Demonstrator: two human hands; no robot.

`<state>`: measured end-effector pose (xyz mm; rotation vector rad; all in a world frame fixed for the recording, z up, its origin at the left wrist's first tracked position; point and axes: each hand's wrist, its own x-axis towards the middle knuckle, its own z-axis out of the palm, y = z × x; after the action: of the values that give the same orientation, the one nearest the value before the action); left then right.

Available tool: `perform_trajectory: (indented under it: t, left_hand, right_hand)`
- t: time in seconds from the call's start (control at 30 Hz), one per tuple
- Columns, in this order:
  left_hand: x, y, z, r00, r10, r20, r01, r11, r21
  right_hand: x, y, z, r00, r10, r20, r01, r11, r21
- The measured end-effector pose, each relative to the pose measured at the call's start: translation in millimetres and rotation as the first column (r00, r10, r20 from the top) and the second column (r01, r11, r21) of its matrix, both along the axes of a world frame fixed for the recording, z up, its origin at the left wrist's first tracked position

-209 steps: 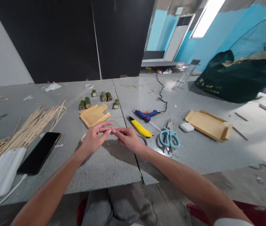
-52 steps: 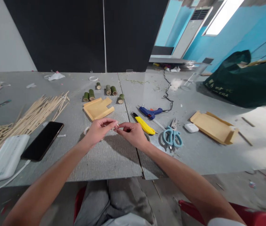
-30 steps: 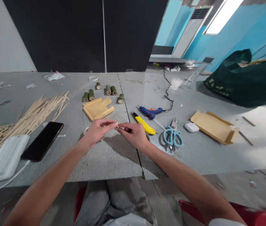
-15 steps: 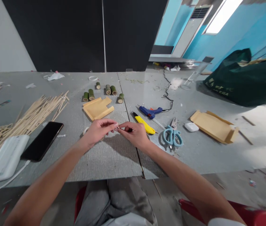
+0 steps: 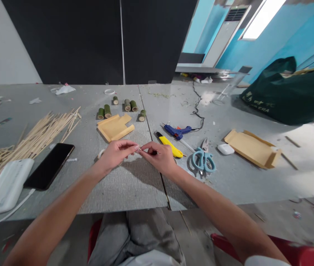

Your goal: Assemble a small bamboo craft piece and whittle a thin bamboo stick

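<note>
My left hand (image 5: 117, 155) and my right hand (image 5: 159, 157) meet fingertip to fingertip above the grey table, each closed in a pinch. What lies between the fingertips is too small to make out. Partly behind my left hand is a pale round thing (image 5: 100, 153), mostly hidden. Just beyond that hand sits a folded piece of brown card (image 5: 114, 127). A yellow cutter (image 5: 171, 145) lies close to the right hand, with a blue glue gun (image 5: 177, 131) behind it and blue-handled scissors (image 5: 203, 159) to its right.
Several short green bamboo pieces (image 5: 127, 105) stand at the back. Thin sticks (image 5: 43, 135), a black phone (image 5: 50, 166) and a white power bank (image 5: 7, 186) are on the left. On the right are a white case (image 5: 226, 149), a cardboard tray (image 5: 251, 148) and a green bag (image 5: 287, 92).
</note>
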<state>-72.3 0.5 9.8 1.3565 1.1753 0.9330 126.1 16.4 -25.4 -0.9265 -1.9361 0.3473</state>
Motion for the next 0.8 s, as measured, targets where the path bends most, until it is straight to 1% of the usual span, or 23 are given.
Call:
perform_trajectory:
  t: [0.17,0.33,0.47,0.57,0.67,0.8]
  left_hand:
    - [-0.1,0.5,-0.5,1.000,-0.007,-0.004,0.007,1.000,0.012]
    - [-0.9,1.1,-3.6,0.999,-0.010,-0.031,0.012,0.998,0.057]
    - [-1.1,0.6,-2.9,0.997,0.014,-0.082,-0.007,0.996,0.086]
    - [-0.5,-0.2,-2.7,0.994,0.006,-0.106,0.009,0.990,0.140]
    - [-0.4,0.2,-5.9,0.992,-0.022,-0.128,0.048,0.978,0.205]
    - [-0.4,1.1,-9.1,0.989,-0.020,-0.148,0.056,0.967,0.248]
  right_hand:
    - [0.1,0.9,-0.4,1.000,-0.003,0.009,0.003,1.000,0.023]
    - [0.4,-1.7,2.6,1.000,0.028,0.012,-0.027,0.998,-0.064]
    - [0.6,-2.5,2.7,1.000,0.009,0.004,-0.009,0.998,-0.065]
    - [1.2,-1.6,1.4,1.000,0.009,-0.015,-0.010,0.999,-0.046]
    - [1.8,-1.2,0.0,1.000,0.023,-0.019,-0.024,1.000,-0.021]
    - [1.5,-2.3,-0.2,1.000,0.011,0.002,-0.011,0.999,-0.041]
